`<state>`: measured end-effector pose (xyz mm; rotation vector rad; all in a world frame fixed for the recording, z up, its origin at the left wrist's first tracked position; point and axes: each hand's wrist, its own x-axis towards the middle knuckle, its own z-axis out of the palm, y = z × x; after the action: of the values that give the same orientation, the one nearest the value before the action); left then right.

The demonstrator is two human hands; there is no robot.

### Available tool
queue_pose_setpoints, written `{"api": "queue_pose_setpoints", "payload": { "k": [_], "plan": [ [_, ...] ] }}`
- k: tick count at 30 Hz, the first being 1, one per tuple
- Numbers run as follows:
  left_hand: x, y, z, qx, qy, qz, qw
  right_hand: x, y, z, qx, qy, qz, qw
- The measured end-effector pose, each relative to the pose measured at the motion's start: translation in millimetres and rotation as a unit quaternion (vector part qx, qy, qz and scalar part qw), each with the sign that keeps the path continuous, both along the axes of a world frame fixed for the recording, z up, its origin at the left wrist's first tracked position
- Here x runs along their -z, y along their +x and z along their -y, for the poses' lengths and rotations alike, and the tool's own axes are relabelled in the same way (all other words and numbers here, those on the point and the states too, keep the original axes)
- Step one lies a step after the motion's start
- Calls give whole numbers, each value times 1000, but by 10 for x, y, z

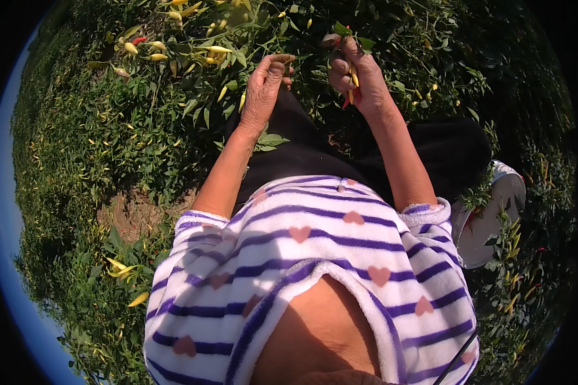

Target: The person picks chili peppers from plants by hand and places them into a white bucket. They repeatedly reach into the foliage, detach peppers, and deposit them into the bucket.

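Observation:
My right hand [363, 79] is closed around several chili peppers. A yellow chili pepper [354, 76] shows between its fingers, and red ones stick out above and below the grip. Green leaves [342, 30] poke up by the thumb. My left hand [265, 86] is loosely curled with fingers apart, and nothing shows in it. It hovers beside the chili plants [216, 72], just right of a cluster of pale yellow chili peppers [218, 49]. Part of its palm is hidden.
Black-trousered legs [298, 139] are bent among the plants. At the right, a white container [493, 231], partly behind leaves, has some red and green inside. More chili plants [139, 120] surround me, with a dry soil patch [130, 214] at the left. A yellow chili pepper [138, 299] hangs lower left.

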<state>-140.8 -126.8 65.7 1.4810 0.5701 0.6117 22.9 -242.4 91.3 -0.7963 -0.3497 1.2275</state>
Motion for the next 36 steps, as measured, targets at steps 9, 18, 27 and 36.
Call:
{"api": "queue_pose_setpoints", "payload": {
  "k": [9,18,27,36],
  "plan": [
    [-95,183,175,57,-213,63,973,80,-153,-54,-48,-21,119,992],
    [168,-20,32,-64,-270,117,954,93,-254,-90,-44,-34,194,979],
    [-74,-103,17,-98,214,17,972,94,-323,-86,-52,-111,423,898],
    [-261,38,92,-14,457,-132,880,157,-312,-51,-13,-84,714,695]
  ]
}}
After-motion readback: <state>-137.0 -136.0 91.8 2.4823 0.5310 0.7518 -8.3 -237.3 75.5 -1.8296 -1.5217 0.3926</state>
